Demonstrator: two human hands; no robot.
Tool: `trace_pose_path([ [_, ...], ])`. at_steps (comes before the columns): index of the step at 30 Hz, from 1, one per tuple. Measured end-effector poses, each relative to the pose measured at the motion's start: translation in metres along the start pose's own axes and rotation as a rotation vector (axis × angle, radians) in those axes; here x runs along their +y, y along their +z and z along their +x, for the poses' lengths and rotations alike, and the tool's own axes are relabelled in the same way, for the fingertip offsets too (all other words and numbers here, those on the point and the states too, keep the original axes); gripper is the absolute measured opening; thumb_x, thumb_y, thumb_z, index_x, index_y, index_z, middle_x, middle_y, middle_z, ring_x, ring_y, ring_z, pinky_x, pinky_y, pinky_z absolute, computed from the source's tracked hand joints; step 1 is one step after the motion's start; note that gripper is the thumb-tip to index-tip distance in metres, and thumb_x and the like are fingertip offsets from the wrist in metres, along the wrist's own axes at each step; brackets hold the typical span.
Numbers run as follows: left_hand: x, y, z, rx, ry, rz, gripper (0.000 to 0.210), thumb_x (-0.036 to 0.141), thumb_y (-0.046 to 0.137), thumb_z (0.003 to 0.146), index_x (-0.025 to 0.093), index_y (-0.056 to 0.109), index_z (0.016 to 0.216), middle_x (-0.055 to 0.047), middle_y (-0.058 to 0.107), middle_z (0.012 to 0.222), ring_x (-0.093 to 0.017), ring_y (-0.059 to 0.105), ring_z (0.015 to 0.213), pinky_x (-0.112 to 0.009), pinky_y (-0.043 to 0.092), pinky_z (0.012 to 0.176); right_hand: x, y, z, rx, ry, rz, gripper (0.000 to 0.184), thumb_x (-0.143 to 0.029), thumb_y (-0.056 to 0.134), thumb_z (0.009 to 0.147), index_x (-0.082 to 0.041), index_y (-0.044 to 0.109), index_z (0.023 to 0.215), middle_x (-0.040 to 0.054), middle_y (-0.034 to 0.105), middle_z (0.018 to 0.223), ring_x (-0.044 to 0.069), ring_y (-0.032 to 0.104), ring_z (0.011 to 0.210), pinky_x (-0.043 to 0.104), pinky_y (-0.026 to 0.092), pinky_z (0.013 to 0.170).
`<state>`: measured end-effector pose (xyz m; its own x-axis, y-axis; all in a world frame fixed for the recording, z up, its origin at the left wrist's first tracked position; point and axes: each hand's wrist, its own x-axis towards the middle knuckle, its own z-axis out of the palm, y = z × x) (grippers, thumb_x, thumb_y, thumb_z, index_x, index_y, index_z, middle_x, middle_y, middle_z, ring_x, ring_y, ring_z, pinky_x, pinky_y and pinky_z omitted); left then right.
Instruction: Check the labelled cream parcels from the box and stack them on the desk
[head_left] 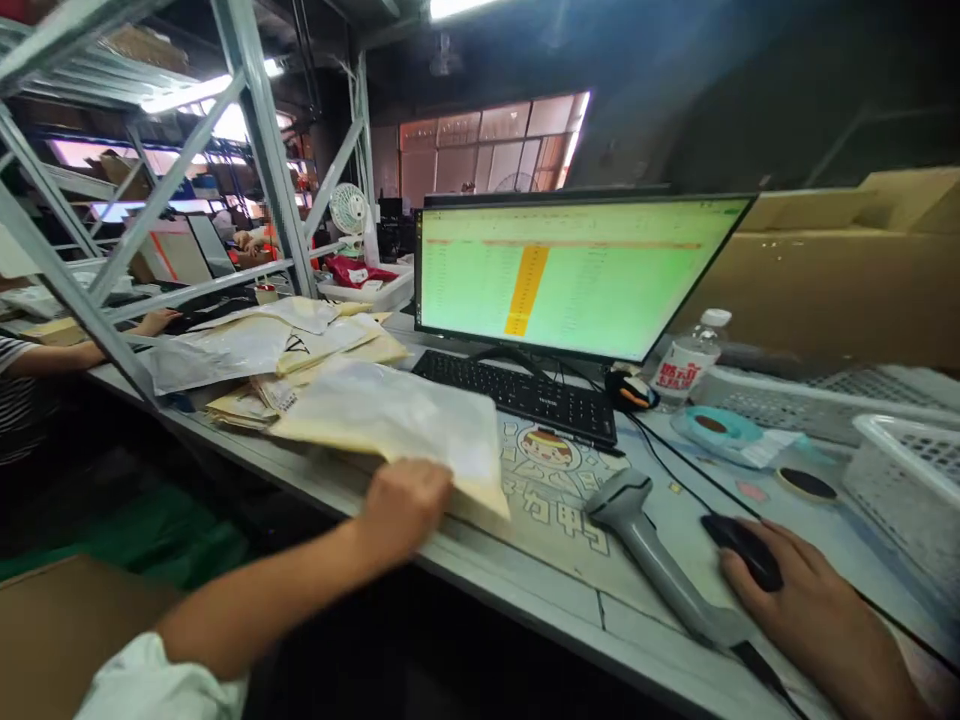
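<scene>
My left hand (409, 505) is closed on the near edge of a pale padded envelope (397, 410) at the front of the desk. The envelope's far end lies over a pile of similar envelopes (255, 345). On the right, my right hand (799, 590) rests over a black computer mouse (742, 550), fingers curved around it. A grey barcode scanner (652, 550) lies just left of the mouse, its head toward the black keyboard (525, 392). Behind the keyboard stands a monitor (570, 280) with a green table and an orange column.
Right of the monitor are a plastic bottle (686, 360), a roll of blue tape (712, 428) and a white basket (907, 490). A metal rack post (262, 140) rises at the left. Another person's arm (82, 352) reaches in there. A cardboard box (82, 635) sits below the desk.
</scene>
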<state>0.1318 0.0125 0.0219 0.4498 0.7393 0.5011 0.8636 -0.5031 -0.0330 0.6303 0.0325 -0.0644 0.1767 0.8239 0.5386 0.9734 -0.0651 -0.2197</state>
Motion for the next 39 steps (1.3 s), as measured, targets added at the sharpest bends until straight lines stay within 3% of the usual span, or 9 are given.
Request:
trace_pose_path([
  [2, 0.060, 0.029, -0.036, -0.083, 0.111, -0.122, 0.015, 0.028, 0.065, 0.099, 0.018, 0.069, 0.110, -0.006, 0.076, 0.112, -0.024, 0.071, 0.100, -0.035, 0.055, 0.085, -0.016, -0.014, -0.005, -0.033, 0.044, 0.024, 0.057, -0.066, 0.040, 0.084, -0.031, 0.067, 0.120, 0.0141, 0.066, 0.130, 0.040, 0.065, 0.120, 0.056, 0.057, 0.096],
  [3, 0.082, 0.038, -0.050, -0.103, 0.142, -0.171, 0.031, 0.035, 0.072, 0.096, 0.016, 0.068, 0.121, -0.009, 0.072, 0.129, -0.027, 0.068, 0.115, -0.037, 0.056, 0.095, -0.024, -0.020, -0.007, -0.034, 0.044, 0.031, 0.057, -0.062, 0.040, 0.086, -0.027, 0.067, 0.122, 0.0170, 0.064, 0.133, 0.040, 0.063, 0.121, 0.056, 0.056, 0.098],
  [5, 0.111, 0.050, -0.068, -0.121, 0.159, -0.251, 0.061, 0.047, 0.076, 0.093, 0.012, 0.059, 0.141, -0.015, 0.056, 0.154, -0.033, 0.054, 0.140, -0.044, 0.049, 0.114, -0.035, -0.027, -0.010, -0.061, -0.002, 0.044, 0.056, -0.057, 0.042, 0.092, -0.019, 0.066, 0.125, 0.0211, 0.062, 0.137, 0.037, 0.060, 0.127, 0.050, 0.051, 0.105],
  [7, 0.122, 0.055, -0.075, -0.154, 0.129, -0.318, 0.065, 0.046, 0.070, 0.097, 0.011, 0.053, 0.149, -0.015, 0.046, 0.162, -0.035, 0.044, 0.149, -0.050, 0.042, 0.122, -0.037, -0.028, -0.012, -0.114, -0.005, 0.023, 0.053, -0.053, 0.045, 0.096, -0.018, 0.064, 0.131, 0.0191, 0.059, 0.142, 0.032, 0.057, 0.132, 0.043, 0.048, 0.110],
  [12, 0.127, 0.055, -0.079, -0.196, 0.112, -0.358, 0.056, 0.037, 0.062, 0.102, 0.017, 0.052, 0.154, -0.014, 0.039, 0.167, -0.038, 0.035, 0.155, -0.059, 0.034, 0.125, -0.028, -0.023, -0.016, -0.162, -0.005, 0.005, 0.049, -0.042, 0.051, 0.100, -0.013, 0.060, 0.138, 0.0201, 0.055, 0.146, 0.028, 0.050, 0.137, 0.040, 0.042, 0.115],
  [20, 0.133, 0.048, -0.083, -0.245, 0.084, -0.361, 0.055, 0.029, 0.062, 0.102, 0.025, 0.052, 0.156, -0.015, 0.036, 0.168, -0.040, 0.030, 0.157, -0.060, 0.031, 0.125, -0.029, -0.027, -0.018, -0.185, -0.001, -0.014, 0.053, -0.043, 0.051, 0.104, -0.008, 0.057, 0.142, 0.0201, 0.052, 0.148, 0.025, 0.048, 0.139, 0.036, 0.039, 0.117],
  [29, 0.139, 0.031, -0.076, -0.303, 0.027, -0.367, 0.053, 0.036, 0.064, 0.100, 0.023, 0.056, 0.151, -0.019, 0.039, 0.163, -0.045, 0.030, 0.153, -0.064, 0.034, 0.120, -0.024, -0.023, -0.019, -0.130, -0.037, 0.004, 0.056, -0.043, 0.054, 0.098, -0.006, 0.060, 0.139, 0.0220, 0.056, 0.145, 0.028, 0.051, 0.139, 0.039, 0.042, 0.117],
  [34, 0.148, 0.035, -0.065, -0.308, 0.060, -0.406, 0.056, 0.038, 0.062, 0.101, 0.025, 0.053, 0.155, -0.016, 0.036, 0.166, -0.041, 0.029, 0.155, -0.059, 0.039, 0.120, -0.026, -0.025, -0.019, -0.129, -0.039, 0.012, 0.060, -0.047, 0.051, 0.099, -0.003, 0.061, 0.138, 0.0233, 0.056, 0.144, 0.028, 0.052, 0.138, 0.039, 0.041, 0.118],
  [39, 0.154, 0.040, -0.065, -0.323, 0.053, -0.381, 0.062, 0.035, 0.070, 0.097, 0.025, 0.051, 0.155, -0.018, 0.035, 0.166, -0.046, 0.027, 0.155, -0.066, 0.033, 0.123, -0.025, -0.023, -0.019, -0.112, -0.045, 0.012, 0.061, -0.049, 0.050, 0.098, -0.005, 0.062, 0.137, 0.0227, 0.057, 0.143, 0.029, 0.052, 0.138, 0.039, 0.042, 0.118],
])
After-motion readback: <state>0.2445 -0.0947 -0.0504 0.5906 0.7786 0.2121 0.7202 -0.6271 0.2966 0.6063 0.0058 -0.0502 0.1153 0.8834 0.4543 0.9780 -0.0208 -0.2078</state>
